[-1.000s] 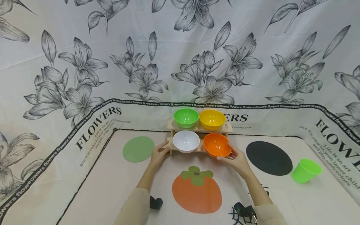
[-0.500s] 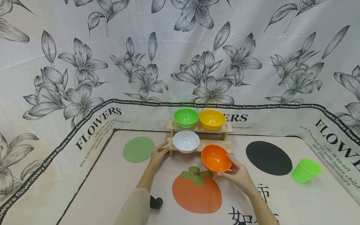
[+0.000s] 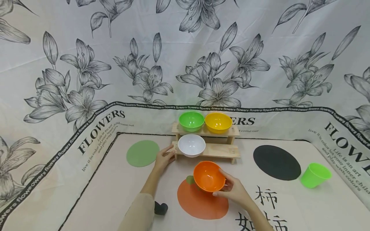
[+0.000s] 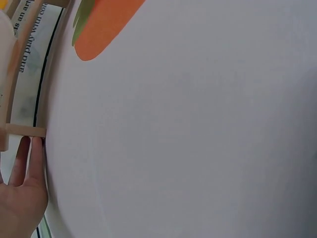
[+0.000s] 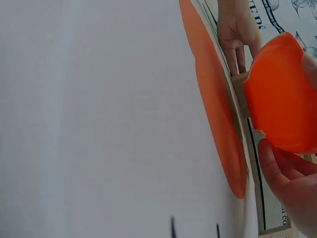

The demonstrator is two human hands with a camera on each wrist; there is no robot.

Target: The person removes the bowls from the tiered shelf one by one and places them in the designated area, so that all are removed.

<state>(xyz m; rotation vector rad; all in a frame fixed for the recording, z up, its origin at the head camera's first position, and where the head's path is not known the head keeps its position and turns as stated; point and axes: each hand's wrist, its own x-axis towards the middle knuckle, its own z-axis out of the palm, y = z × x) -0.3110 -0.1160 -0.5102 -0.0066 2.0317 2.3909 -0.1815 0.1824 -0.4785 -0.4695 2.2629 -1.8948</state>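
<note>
My right hand [image 3: 232, 191] pinches the rim of an orange bowl [image 3: 208, 176], thumb on the near side. The bowl hangs tilted above the persimmon print, in front of a two-step wooden rack [image 3: 221, 150]. In the right wrist view, fingers lie under the orange bowl [image 5: 280, 94] and the thumb is against its other side. My left hand [image 3: 162, 158] touches the rack's left end; in the left wrist view the fingers of the left hand [image 4: 25, 198] look straight against the rack's leg. A white bowl [image 3: 191, 145] sits on the lower step, left side.
On the upper step stand a green bowl [image 3: 191, 121] and a yellow bowl [image 3: 218, 123]. A green cup [image 3: 315, 175] stands at the right, near a black round patch [image 3: 277, 162]. A green round patch [image 3: 143, 153] lies left of the rack. Patterned cloth [image 3: 144, 80] rises behind.
My right hand has lifted the orange bowl off the lower step and brought it toward me and slightly left, over the persimmon print. The left hand has stayed at the rack.
</note>
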